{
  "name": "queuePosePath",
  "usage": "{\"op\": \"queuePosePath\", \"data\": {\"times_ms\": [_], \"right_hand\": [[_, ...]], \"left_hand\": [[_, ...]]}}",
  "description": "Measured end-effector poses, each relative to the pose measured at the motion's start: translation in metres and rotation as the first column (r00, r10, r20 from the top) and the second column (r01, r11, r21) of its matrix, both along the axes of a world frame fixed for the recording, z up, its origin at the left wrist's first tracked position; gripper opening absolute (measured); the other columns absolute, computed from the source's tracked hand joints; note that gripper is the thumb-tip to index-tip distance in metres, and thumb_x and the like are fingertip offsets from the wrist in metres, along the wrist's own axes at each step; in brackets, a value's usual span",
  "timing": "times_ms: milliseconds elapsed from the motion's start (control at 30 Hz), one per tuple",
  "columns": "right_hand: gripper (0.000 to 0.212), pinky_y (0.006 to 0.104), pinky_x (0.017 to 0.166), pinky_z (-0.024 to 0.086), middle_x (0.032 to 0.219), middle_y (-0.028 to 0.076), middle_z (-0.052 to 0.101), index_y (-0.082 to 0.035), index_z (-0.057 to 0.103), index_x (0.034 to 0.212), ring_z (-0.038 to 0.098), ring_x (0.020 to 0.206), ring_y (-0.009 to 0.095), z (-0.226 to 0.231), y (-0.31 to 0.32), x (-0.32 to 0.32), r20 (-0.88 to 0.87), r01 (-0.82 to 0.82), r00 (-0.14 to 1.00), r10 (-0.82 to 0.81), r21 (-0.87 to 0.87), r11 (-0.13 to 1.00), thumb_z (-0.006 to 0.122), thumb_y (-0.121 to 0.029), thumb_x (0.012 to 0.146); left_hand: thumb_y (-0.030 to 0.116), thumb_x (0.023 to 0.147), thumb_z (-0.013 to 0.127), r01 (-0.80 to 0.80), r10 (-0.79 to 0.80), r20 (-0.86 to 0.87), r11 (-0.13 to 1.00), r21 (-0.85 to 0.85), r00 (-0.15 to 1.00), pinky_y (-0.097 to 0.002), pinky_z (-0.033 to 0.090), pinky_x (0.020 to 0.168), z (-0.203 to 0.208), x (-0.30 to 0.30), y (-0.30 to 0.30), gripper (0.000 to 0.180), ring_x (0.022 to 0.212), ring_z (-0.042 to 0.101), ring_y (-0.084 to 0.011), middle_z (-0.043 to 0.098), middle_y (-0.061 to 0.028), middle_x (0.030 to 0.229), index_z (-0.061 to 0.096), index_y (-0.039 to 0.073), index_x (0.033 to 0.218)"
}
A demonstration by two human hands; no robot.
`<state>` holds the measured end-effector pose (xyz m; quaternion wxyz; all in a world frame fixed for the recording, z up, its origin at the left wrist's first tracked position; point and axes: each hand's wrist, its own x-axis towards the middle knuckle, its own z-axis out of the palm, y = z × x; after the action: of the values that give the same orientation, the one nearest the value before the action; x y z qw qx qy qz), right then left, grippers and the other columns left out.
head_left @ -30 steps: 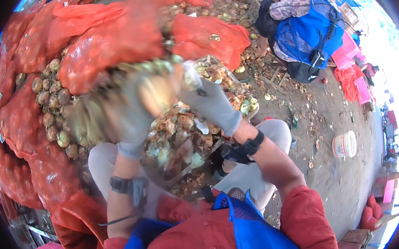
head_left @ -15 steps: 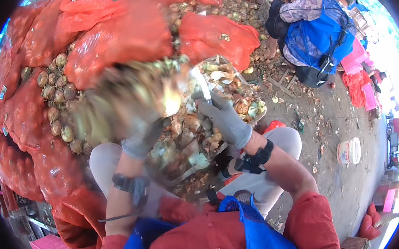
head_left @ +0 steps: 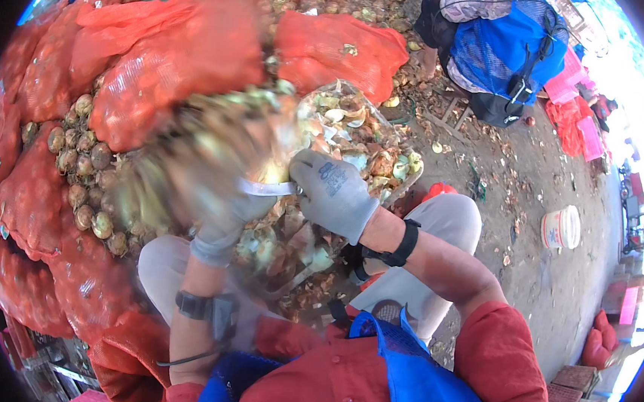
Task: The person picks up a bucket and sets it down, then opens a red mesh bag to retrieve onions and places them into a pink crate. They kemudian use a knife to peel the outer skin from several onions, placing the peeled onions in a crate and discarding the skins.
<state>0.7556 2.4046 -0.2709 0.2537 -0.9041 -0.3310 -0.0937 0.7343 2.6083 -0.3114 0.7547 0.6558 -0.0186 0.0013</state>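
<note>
In my gloved left hand (head_left: 231,215), low in front of me, is a pale onion (head_left: 273,171) gripped by the fingers. My gloved right hand (head_left: 332,190) is closed round a small knife (head_left: 268,188), its light blade pointing left and lying against or just below the onion. A blurred brown and green patch (head_left: 190,145) covers the area above my left hand, so its fingertips are hard to make out. Beneath and beyond both hands lies a heap of onion skins and pieces (head_left: 357,139) in a container lined with clear plastic.
Red mesh sacks (head_left: 341,55) of onions are piled left and ahead, with loose onions (head_left: 84,152) between them. A person in a blue mesh vest (head_left: 504,49) sits ahead right, near pink and red bags. A white bucket (head_left: 561,227) stands on the skin-littered floor at right.
My right hand has moved down and left, turning the knife from pointing up to lying level at the onion. My left hand stays almost in place, still holding the onion.
</note>
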Motion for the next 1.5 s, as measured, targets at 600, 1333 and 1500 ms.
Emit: {"op": "queuePosePath", "data": {"times_ms": [600, 1333, 1500], "right_hand": [[0.056, 0.0397, 0.069, 0.053, 0.090, 0.018, 0.068, 0.001, 0.039, 0.144, 0.068, 0.076, 0.034, 0.017, 0.013, -0.017, -0.230, -0.022, 0.967, 0.108, 0.349, 0.937, 0.059, -0.020, 0.097], [0.025, 0.0223, 0.040, 0.038, 0.070, 0.000, 0.056, -0.005, 0.055, 0.101, 0.050, 0.048, 0.006, 0.040, -0.005, 0.022, -0.795, 0.475, 0.525, 0.305, 0.570, 0.670, 0.049, -0.029, 0.104], [0.048, 0.0391, 0.062, 0.050, 0.088, 0.018, 0.067, -0.004, 0.041, 0.140, 0.065, 0.076, 0.031, 0.021, -0.013, 0.028, -0.496, 0.249, 0.864, -0.091, 0.263, 0.932, 0.053, -0.029, 0.100]], "left_hand": [[0.028, 0.086, 0.071, 0.009, 0.022, 0.047, 0.819, -0.573, 0.999, -0.0373, 0.043, 0.107, 0.023, -0.019, -0.007, 0.073, 0.121, 0.056, -0.0218, 0.055, -0.0106, 0.135, 0.040, -0.001, 0.144], [0.039, 0.095, 0.065, 0.024, -0.035, -0.002, 0.732, -0.681, 0.999, -0.0371, 0.052, 0.103, 0.016, -0.021, 0.008, 0.072, 0.135, 0.047, -0.0343, 0.047, -0.0167, 0.145, 0.036, 0.000, 0.148], [0.034, 0.094, 0.066, 0.049, -0.046, 0.020, 0.801, -0.597, 0.999, -0.0329, 0.056, 0.097, 0.025, -0.021, 0.011, 0.069, 0.130, 0.052, -0.0316, 0.052, -0.0156, 0.141, 0.038, -0.001, 0.146]]}}
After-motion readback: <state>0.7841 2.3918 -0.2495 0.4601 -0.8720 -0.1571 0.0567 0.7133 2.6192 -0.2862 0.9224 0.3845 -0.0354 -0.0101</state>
